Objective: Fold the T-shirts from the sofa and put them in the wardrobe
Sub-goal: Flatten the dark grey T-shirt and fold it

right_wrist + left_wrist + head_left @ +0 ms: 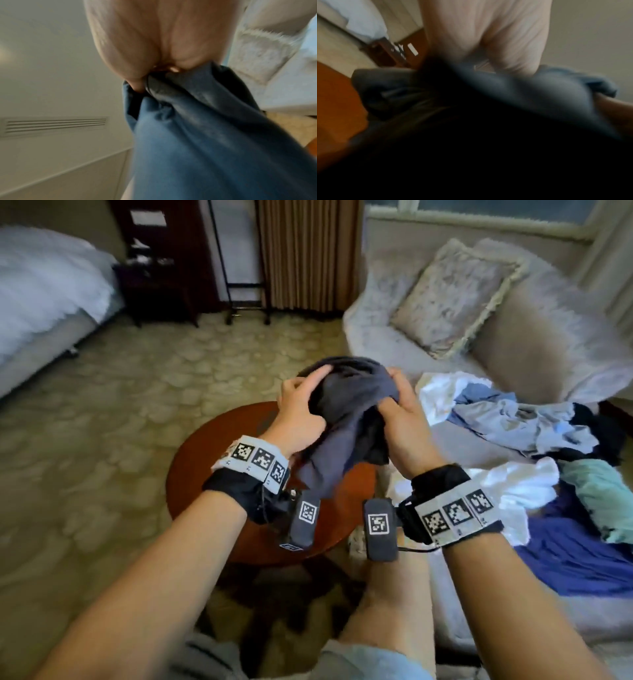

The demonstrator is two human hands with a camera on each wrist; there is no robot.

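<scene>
Nearest the camera, the person's bare knees and forearms frame the scene, each wrist strapped with a marker band and a small camera. Just beyond them both hands meet on one garment: the left hand (301,405) has its fingers curled over the top of a bunched dark grey-blue T-shirt (346,419), and the right hand (399,419) clenches a fistful of the same cloth from the other side. The right wrist view confirms that grip, with fabric gathered tight in the closed fingers; the left wrist view is blurred and mostly dark, showing only cloth under the palm.

The T-shirt is held in the air above the round wooden table (205,460), not resting on it. It is crumpled into a ball between the hands, a loose tail hanging down toward the table, so no long axis can yet be read. The hands sit close together at roughly equal reach, one on each side of the bundle. Judging from this, the next move calls for drawing the hands apart to find the shoulders or hem and shake the shirt open.

Farther right, a heap of unfolded clothes (513,426) in white, pale blue, teal and deep blue lies on the sofa (376,337), beside a cushion (455,296). The wardrobe cannot be identified here.
</scene>
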